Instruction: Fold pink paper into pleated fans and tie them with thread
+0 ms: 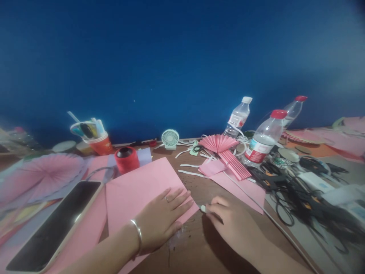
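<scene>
My left hand point(168, 211) lies flat with its fingers stretched out on a sheet of pink paper point(137, 190), near the sheet's right edge. A ring and a silver bangle are on it. Just right of that sheet's corner, my right hand point(228, 220) is closed in a pinch. A small whitish piece point(203, 208) sticks out from its fingertips, its tip close to the paper's corner. Most of this piece is hidden in the fingers, so its kind is unclear. Pleated pink paper point(218, 144) lies beyond my right hand, by more pink sheets.
A smartphone point(57, 222) lies at the left beside a pink paper fan point(47, 173). Behind stand a red thread spool point(127, 160), an orange cup point(99, 144) and a small fan point(170, 138). Bottles point(264, 139) and tangled black cables point(302, 198) crowd the right. A blue wall rises behind.
</scene>
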The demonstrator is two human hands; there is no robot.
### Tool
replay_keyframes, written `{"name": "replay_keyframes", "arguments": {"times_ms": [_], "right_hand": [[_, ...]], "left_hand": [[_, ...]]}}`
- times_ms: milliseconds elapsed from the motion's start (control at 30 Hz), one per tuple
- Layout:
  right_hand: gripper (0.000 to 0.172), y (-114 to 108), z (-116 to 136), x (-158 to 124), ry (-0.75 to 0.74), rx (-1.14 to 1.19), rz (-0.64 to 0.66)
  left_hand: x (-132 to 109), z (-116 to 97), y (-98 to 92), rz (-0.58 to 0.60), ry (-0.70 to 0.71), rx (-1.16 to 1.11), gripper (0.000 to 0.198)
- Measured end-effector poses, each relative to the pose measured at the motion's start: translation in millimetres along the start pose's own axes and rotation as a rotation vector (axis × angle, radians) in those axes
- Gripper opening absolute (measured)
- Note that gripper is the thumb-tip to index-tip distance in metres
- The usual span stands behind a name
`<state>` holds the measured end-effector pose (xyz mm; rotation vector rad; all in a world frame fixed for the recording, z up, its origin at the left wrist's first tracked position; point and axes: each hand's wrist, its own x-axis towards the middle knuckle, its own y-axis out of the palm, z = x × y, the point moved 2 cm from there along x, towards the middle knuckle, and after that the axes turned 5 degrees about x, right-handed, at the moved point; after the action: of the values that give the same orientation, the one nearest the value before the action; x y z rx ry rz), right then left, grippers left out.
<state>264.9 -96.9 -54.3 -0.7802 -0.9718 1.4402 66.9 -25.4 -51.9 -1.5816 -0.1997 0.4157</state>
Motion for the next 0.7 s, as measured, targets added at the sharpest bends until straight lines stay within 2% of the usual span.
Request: {"name": "replay_keyframes", "arguments": {"times_ms": [700], "right_hand": [[0.019, 2.2, 5.7, 12.7, -0.045, -0.017, -0.046]], "left_hand": [[0.3, 0.3, 0.2, -0.019, -0.001, 0.003, 0.055]]}}
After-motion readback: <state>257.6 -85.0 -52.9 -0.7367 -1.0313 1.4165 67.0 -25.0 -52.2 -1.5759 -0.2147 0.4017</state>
